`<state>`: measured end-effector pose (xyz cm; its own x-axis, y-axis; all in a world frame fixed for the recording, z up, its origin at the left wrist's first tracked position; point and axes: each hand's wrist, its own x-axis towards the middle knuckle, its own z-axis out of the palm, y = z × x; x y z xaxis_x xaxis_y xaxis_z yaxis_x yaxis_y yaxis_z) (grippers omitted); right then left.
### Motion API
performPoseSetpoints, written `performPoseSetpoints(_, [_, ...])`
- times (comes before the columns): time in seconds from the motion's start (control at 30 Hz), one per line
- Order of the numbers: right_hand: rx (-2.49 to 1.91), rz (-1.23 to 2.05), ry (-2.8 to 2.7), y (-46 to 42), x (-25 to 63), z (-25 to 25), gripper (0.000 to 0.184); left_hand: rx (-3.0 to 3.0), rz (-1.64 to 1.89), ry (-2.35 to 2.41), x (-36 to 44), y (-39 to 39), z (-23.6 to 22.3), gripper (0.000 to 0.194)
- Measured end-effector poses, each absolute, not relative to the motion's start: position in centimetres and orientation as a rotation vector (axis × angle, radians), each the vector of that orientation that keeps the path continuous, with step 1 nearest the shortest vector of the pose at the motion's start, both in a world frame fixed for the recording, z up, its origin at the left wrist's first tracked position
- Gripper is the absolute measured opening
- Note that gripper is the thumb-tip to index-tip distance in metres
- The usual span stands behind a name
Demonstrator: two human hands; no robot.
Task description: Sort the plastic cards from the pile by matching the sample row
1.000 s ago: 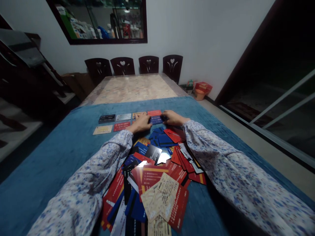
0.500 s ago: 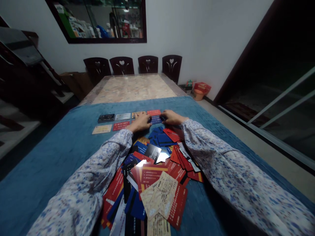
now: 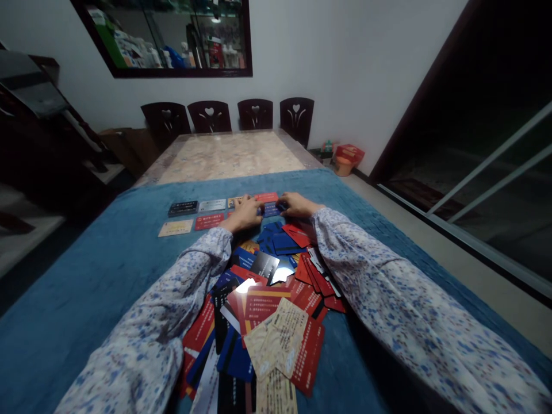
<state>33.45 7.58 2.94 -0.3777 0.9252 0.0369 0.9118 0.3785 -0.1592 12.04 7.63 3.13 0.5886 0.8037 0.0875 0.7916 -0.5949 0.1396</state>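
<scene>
A dark blue card (image 3: 271, 209) lies on the blue cloth between my two hands, below a red card (image 3: 266, 197). My left hand (image 3: 246, 213) is at its left edge, fingers bent, partly covering the neighbouring cards. At its right edge, the curled fingers of my right hand (image 3: 297, 205) press on the card. To the left are laid a black card (image 3: 183, 208), a silver card (image 3: 213, 205), a yellow card (image 3: 233, 202), a beige card (image 3: 175, 227) and a red card with white print (image 3: 209, 221).
A loose heap of mixed cards (image 3: 263, 310) spreads between my forearms. The blue cloth (image 3: 107, 276) covers the near part of the marble-patterned table (image 3: 233, 152). Several dark chairs (image 3: 209, 117) stand at its far end. An orange bucket (image 3: 343, 166) sits on the floor beyond.
The whole view has shifted slightly, with the scene moving a little left. Both hands stay at the blue card's edges with barely any movement.
</scene>
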Motion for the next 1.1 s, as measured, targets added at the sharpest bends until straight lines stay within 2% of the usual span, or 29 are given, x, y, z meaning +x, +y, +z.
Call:
performPoseSetpoints(0.6, [-1.634,0.101,-2.605,6.9,33.7,3.1,0.036,2.813,0.202,1.298,12.5,7.9,2.8,0.028])
performPoseSetpoints(0.77, [-1.653,0.118,-2.555,6.1,34.4,3.6,0.04,2.826,0.208,1.293,12.6,7.9,2.7,0.027])
performPoseSetpoints(1.1, [-1.673,0.037,-2.44,3.8,37.0,4.7,0.031,2.839,0.198,1.32,12.8,7.3,2.9,0.027])
